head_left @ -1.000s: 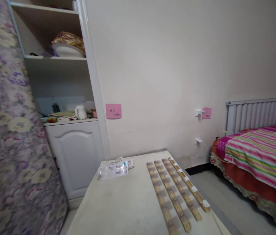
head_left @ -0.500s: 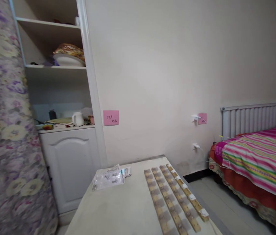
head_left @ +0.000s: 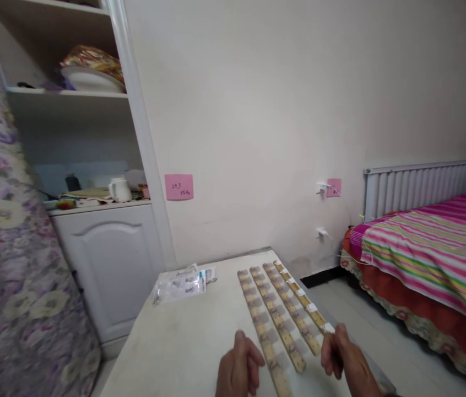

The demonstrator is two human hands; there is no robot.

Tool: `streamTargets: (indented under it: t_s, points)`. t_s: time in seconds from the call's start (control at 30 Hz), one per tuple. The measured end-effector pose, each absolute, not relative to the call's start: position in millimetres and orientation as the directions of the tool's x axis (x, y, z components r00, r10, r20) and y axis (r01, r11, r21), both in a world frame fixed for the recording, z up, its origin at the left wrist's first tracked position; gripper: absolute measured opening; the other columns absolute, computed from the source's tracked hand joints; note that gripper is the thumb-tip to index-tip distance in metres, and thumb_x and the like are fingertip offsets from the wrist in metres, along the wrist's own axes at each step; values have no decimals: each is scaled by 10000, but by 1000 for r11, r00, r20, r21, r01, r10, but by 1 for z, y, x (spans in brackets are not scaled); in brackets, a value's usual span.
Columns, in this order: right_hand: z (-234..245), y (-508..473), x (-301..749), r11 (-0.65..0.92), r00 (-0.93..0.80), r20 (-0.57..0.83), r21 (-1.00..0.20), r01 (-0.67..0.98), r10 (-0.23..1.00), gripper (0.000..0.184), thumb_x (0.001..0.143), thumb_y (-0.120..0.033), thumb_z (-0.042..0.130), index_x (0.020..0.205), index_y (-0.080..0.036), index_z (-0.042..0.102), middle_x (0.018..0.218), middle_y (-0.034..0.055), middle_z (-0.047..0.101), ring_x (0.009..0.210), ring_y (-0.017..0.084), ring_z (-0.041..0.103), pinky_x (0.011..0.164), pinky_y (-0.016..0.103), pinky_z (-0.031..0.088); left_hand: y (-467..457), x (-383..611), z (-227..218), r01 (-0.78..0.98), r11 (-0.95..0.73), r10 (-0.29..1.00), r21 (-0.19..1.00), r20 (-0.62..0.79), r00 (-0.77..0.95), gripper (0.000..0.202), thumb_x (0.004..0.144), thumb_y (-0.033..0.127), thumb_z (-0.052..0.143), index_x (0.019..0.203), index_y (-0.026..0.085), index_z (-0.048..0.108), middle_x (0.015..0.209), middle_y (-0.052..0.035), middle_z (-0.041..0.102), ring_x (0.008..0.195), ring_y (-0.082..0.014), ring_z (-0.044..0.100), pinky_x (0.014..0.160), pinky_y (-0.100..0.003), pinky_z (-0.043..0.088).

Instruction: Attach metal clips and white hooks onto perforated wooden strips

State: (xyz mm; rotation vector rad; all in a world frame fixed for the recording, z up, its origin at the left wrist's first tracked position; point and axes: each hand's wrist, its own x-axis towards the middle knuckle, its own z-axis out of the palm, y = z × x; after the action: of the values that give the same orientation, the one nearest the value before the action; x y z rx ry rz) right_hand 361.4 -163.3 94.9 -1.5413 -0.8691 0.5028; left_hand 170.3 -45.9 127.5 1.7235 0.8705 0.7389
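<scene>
To my left I observe a floral curtain (head_left: 22, 270) and a white jug (head_left: 121, 190) atop the cabinet (head_left: 115, 270); ahead, a pink note (head_left: 179, 187) on the wall (head_left: 249, 110); right, a striped bedcover (head_left: 431, 240).

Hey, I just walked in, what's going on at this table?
A person has both hands over the table, with nothing visibly held. The left hand, fingers curled, is beside the leftmost strip of four laid side by side. The right hand is at the near end of the rightmost strip, which carries white pieces; whether either hand touches a strip is unclear. A clear packet lies at the far left.
</scene>
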Motion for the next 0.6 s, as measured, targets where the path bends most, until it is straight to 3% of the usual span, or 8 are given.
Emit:
streamTargets:
  t_s: [0.23,0.6]
  points:
    - [122,-158,365,25,624,142,-981,192,769,758,862,-679,78,469,-197,511,439,4,469,463,115,403,503,259,309,-54,187,158,104,-198,827,975,109,552,706,854,682,146,569,189,563,417,16,463,436,-125,445,502,-245,357]
    - [123,-139,371,-24,613,79,-987,158,786,773,850,-697,75,427,-195,484,375,-14,428,415,105,393,467,246,287,-45,197,151,117,-168,829,979,75,555,723,853,686,141,554,184,565,390,24,451,406,-116,432,501,-246,356]
